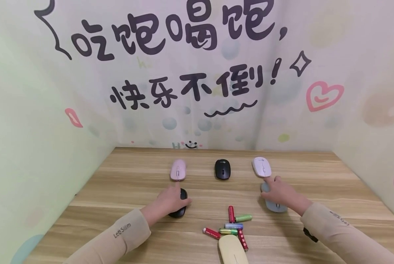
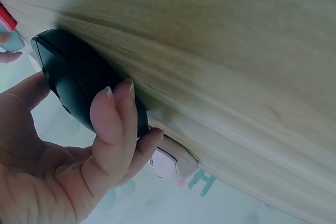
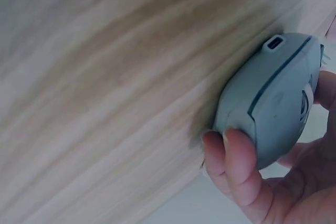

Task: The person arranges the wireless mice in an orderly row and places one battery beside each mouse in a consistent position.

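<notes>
At the left, my left hand (image 1: pixel 167 201) grips a black mouse (image 1: pixel 181 211) by its sides, partly covering it. The left wrist view shows thumb and fingers on opposite sides of this black mouse (image 2: pixel 76 72), close over the wood. On the right, my right hand (image 1: pixel 284 194) holds a grey-blue mouse (image 1: pixel 276 207). Its thumb and fingers span that mouse (image 3: pixel 273 103) in the right wrist view, where a small port shows at one end. Just beyond the left hand lies a pink mouse (image 1: pixel 178 169); a white mouse (image 1: pixel 262 167) lies beyond the right hand.
Another black mouse (image 1: pixel 222 169) sits between the pink and white ones at the back of the wooden table (image 1: pixel 124 190). Several batteries (image 1: pixel 234 226) lie loosely grouped at front centre, beside a cream-yellow mouse (image 1: pixel 230 248). A printed curtain (image 1: pixel 190 124) hangs behind the table.
</notes>
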`<state>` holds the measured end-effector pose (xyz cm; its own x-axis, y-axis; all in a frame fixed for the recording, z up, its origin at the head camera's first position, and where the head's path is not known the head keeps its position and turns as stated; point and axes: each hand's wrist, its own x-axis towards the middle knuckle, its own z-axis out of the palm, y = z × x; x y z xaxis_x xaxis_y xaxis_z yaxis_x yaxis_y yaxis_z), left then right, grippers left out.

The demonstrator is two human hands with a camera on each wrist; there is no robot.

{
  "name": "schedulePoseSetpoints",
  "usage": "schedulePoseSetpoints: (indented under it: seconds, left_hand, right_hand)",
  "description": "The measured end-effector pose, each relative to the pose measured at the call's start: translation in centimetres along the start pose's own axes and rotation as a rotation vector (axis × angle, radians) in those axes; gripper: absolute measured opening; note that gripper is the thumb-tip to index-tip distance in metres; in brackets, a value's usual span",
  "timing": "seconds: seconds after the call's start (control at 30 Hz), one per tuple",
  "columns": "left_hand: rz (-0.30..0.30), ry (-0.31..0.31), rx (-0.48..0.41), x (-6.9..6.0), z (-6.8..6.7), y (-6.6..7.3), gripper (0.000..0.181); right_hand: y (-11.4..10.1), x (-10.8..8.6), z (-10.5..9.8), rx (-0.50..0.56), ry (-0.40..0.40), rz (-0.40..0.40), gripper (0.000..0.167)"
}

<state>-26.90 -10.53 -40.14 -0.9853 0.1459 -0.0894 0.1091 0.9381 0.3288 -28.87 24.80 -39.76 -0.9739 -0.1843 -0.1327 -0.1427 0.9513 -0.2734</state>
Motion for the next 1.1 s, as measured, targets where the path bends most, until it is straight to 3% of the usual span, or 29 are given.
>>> schedulePoseSetpoints:
  seconds: [0.13,0.7,0.87,0.97,1.1]
  left_hand:
    - [0.015,0.017,0.005,0.1,0.1,0.0,0.066]
    - [-0.005,0.009,0.016,0.1,0.4,0.2,0.065]
    - [-0.01,-0.001,0.017,0.1,0.5,0.2,0.065]
    - [-0.009,-0.006,0.01,0.1,0.4,0.2,0.066]
    - [-0.014,-0.007,-0.007,0.0,0.1,0.3,0.066]
  right_hand:
    - [0.1,0.0,0.1,0.002,-0.026,0.004,0.066]
    - [0.1,0.5,0.4,-0.043,-0.063,-0.003,0.066]
    - [-0.2,-0.4,-0.4,-0.015,-0.079,0.003,0.082]
    - [-1.7,-1.7,-1.6,-0.061,-0.026,-0.016,0.088]
    - [-5.8,-4.4,-2.7,-0.139,0.11,-0.109,0.084]
